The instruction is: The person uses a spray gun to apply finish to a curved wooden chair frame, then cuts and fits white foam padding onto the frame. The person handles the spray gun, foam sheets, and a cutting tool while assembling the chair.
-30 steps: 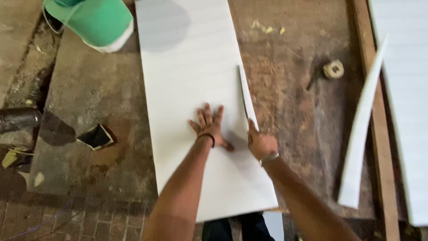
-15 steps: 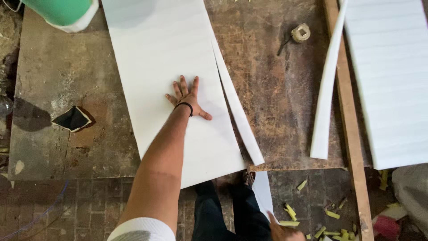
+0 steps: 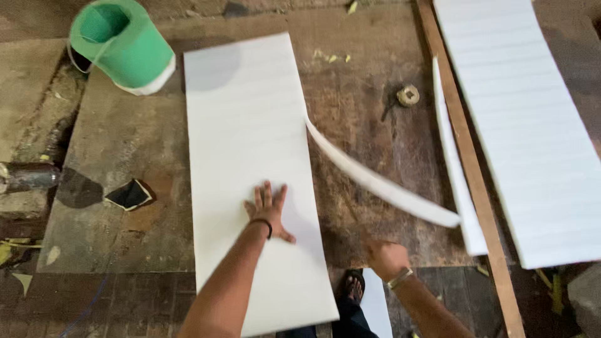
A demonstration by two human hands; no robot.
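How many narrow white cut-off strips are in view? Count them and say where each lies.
2. One curved strip swings out from the right edge of the white sheet under the left hand, above the right hand. A second strip lies beside the wooden batten.

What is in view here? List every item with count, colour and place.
white panel: 1, white, flat on the board, under the left hand
cut strip: 1, white, curving off the panel's right edge, blurred
second strip: 1, white, beside the wooden batten
wooden batten: 1, brown, right of the board
lined sheet: 1, white, far right
bucket: 1, green, top left
tape roll: 1, tan, on the board
dark scrap: 1, black, left
left hand: flat on the panel
right hand: near the board's front edge, grip unclear
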